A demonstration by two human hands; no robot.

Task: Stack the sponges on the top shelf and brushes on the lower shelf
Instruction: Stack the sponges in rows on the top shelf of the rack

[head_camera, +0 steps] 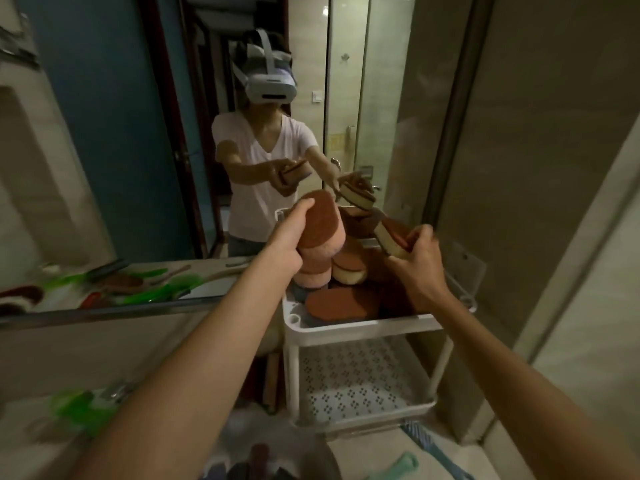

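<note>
A white two-tier rack stands against a mirror; its top shelf point(349, 329) holds several brown-topped sponges, some stacked. My left hand point(289, 237) grips a thick brown and pink sponge point(322, 225) above the stack at the shelf's left. My right hand point(420, 263) pinches a thinner brown and cream sponge point(393, 235), tilted, over the shelf's right side. The lower shelf point(360, 382), perforated, shows nothing on it. Green-handled brushes point(156, 289) lie on the counter to the left.
The mirror point(242, 133) behind the rack reflects a person in a headset and the sponges. A glass partition point(519, 168) closes the right side. A green item point(79, 410) lies blurred at lower left, and dark items point(256, 459) sit at the bottom.
</note>
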